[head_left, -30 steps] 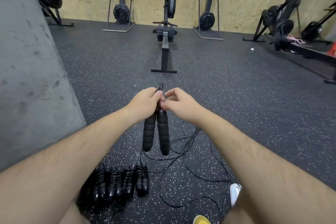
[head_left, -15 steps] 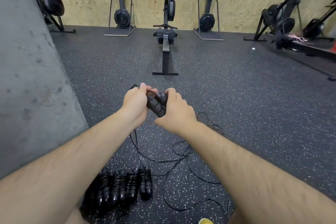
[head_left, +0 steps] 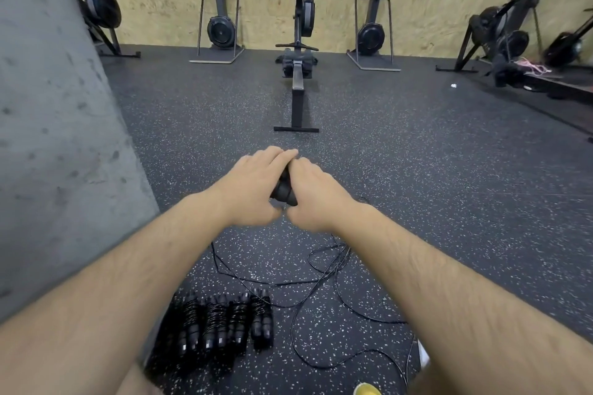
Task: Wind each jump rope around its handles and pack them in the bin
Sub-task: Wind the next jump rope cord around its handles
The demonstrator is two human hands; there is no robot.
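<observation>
Both hands, left (head_left: 253, 184) and right (head_left: 316, 194), curled round paired handles (head_left: 284, 189) held out above floor (head_left: 417, 170). Foam grips: light, stiff, unlikely to slip. Cord (head_left: 321, 279) thin, springy, loose below; probably tangles, so best pinched near handles. Wound ropes (head_left: 221, 324) lie alongside.
</observation>
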